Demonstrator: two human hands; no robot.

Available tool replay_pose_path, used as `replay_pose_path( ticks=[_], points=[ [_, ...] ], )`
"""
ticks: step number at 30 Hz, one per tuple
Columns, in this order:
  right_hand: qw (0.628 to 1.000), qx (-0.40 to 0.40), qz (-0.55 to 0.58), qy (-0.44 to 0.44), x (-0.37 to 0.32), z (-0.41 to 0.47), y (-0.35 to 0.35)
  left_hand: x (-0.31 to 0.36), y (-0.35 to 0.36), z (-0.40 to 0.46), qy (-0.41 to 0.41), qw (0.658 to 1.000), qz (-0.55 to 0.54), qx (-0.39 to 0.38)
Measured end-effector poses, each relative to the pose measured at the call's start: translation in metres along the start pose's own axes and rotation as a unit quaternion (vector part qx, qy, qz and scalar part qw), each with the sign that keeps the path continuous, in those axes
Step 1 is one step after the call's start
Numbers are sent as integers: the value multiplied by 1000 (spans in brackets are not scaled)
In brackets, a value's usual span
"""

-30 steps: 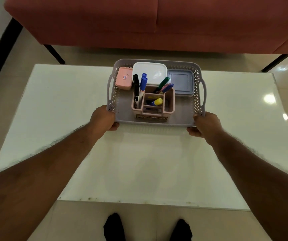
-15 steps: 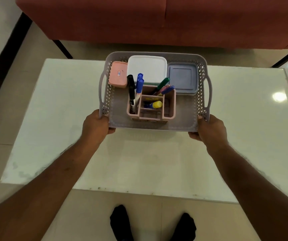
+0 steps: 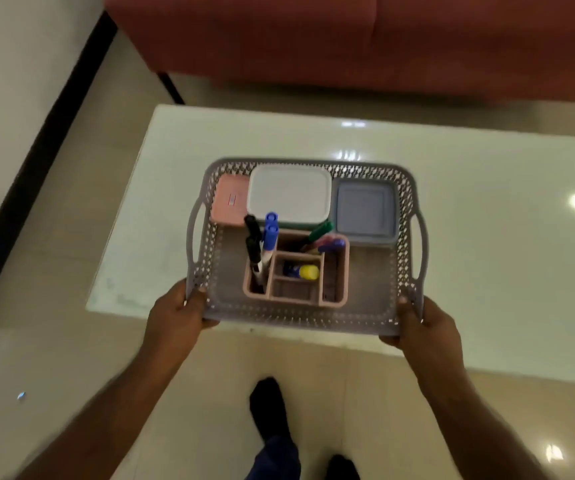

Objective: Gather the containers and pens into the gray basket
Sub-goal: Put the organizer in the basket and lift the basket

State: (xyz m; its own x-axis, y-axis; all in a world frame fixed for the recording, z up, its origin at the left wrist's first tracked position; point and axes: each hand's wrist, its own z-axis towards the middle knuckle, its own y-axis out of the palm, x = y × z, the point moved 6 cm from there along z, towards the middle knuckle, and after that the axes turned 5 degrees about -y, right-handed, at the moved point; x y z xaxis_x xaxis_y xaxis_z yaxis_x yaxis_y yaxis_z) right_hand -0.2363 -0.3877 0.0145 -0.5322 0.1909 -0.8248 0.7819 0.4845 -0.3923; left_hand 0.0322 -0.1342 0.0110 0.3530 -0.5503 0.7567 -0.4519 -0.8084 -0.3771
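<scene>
- The gray basket (image 3: 405,258) is a shallow rectangular tray with perforated lattice walls and a loop handle on each short side; it sits in the middle of the view, its far part over the white table (image 3: 487,271) and its near edge out past the table's near edge, over the floor.
- Along the basket's 12 o'clock wall stand three lidded containers in a row: a small pink box (image 3: 230,199) at 10 o'clock, a white container (image 3: 289,194) at 12, and a gray-blue container (image 3: 365,212) at 2 o'clock.
- Just toward 6 o'clock from these stands a pink organizer (image 3: 336,296) with several compartments.
- Its 9 o'clock slot holds black markers (image 3: 252,239) and blue markers (image 3: 271,230) standing upright, caps up.
- Its 1 o'clock compartment holds a green pen (image 3: 320,231) and other pens leaning toward 2 o'clock; the blur leaves their colours unsure, perhaps pink and blue.
- A yellow-capped item (image 3: 308,272) lies in the centre compartment.
- The left hand (image 3: 175,315) grips the basket's 7 o'clock corner, thumb over the rim inside and fingers curled under the base.
- The right hand (image 3: 424,327) grips the 5 o'clock corner likewise, thumb tip on the rim, fingers wrapped beneath.
- A reddish sofa (image 3: 348,39) lies across 12 o'clock beyond the table.
</scene>
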Motion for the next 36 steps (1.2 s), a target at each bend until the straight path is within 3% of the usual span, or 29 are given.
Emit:
replay_pose_path(
  ticks=[13,21,27,36],
  points=[
    [997,-42,68,15,65,-127,36,-104,-102,-93,-23,998,-27,47],
    [993,-117,-23,23,144,-221,106,-236,-184,-127,-90,992,-40,74],
    [985,-133,-105,37,205,-267,169,-324,-232,-126,-130,986,-65,84],
    [989,-103,-47,96,282,-236,240,-404,-208,-39,-160,984,-61,43]
  ],
)
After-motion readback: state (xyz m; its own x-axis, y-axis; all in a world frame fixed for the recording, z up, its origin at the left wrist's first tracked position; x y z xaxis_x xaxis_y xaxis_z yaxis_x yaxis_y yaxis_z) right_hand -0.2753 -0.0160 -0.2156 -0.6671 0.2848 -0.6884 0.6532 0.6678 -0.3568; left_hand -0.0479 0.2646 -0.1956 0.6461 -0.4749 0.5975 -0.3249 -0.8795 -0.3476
